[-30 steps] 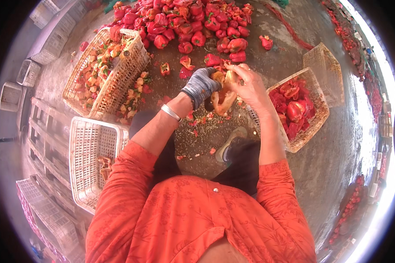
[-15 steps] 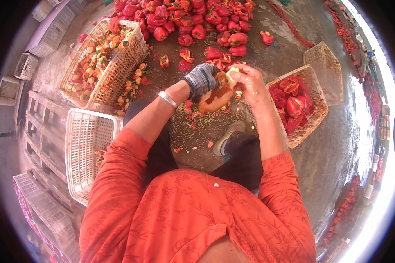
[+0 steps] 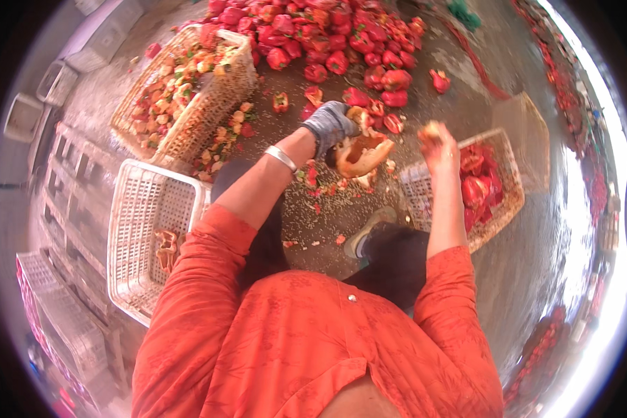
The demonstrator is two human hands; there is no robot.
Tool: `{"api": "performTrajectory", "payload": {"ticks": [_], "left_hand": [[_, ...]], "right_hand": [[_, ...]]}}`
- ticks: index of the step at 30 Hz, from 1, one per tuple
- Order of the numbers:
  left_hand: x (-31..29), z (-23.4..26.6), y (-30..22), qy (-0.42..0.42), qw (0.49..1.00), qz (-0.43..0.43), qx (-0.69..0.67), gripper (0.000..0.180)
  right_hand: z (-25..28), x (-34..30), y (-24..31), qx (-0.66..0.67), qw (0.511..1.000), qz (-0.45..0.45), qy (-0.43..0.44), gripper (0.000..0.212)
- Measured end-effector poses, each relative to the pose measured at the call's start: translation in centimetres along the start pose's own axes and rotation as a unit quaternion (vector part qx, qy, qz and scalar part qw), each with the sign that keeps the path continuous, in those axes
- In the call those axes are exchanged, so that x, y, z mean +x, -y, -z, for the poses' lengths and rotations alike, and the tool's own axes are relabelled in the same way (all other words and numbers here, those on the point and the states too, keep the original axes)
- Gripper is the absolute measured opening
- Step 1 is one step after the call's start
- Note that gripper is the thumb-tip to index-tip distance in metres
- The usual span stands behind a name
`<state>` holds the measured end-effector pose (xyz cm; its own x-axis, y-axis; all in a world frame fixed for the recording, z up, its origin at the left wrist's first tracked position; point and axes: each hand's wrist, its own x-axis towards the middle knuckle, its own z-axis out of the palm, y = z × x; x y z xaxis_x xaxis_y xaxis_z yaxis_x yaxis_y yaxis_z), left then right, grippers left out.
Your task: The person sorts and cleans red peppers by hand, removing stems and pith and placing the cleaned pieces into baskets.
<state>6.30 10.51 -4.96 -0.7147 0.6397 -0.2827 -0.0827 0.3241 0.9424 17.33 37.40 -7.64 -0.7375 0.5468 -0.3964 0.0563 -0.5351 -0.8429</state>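
On the concrete floor [image 3: 467, 104], near its middle and just short of the big heap of red peppers [image 3: 327, 35] at the far edge, the left hand [image 3: 329, 125], in a grey glove, is closed around an opened pepper [image 3: 361, 155] whose pale orange inside faces up. A silver bangle [image 3: 281, 158] sits on that wrist. The bare right hand [image 3: 439, 146] is raised just to the right of the pepper and apart from it, fingers pinched shut on a small pale piece [image 3: 430, 129] of its core.

Below the right hand, towards the floor's right side, stands a wicker basket [image 3: 498, 209] holding red pepper halves. At the far left corner a second wicker basket [image 3: 216, 104] is full of cores and scraps, some spilt beside it. Nearer on the left lies a white plastic crate [image 3: 143, 237] with a few scraps inside. Seeds and red bits litter the floor under the hands.
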Motion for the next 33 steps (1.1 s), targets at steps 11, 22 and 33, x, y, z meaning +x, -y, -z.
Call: {"api": "performTrajectory", "payload": {"ticks": [11, 22, 33], "left_hand": [[-0.9, 2.6, -0.5, -0.145, 0.981, -0.012, 0.125, 0.031], [-4.9, 5.3, -3.9, 0.043, 0.983, 0.047, -0.170, 0.020], [-2.2, 4.5, -0.8, 0.092, 0.972, 0.005, -0.214, 0.021]], "right_hand": [[-19.7, -7.9, 2.5, -0.366, 0.870, 0.287, 0.165, 0.022], [-17.7, -7.9, -3.7, -0.581, 0.616, 0.512, 0.148, 0.015], [-16.5, -8.4, 1.9, -0.465, 0.823, 0.063, 0.320, 0.003]]}}
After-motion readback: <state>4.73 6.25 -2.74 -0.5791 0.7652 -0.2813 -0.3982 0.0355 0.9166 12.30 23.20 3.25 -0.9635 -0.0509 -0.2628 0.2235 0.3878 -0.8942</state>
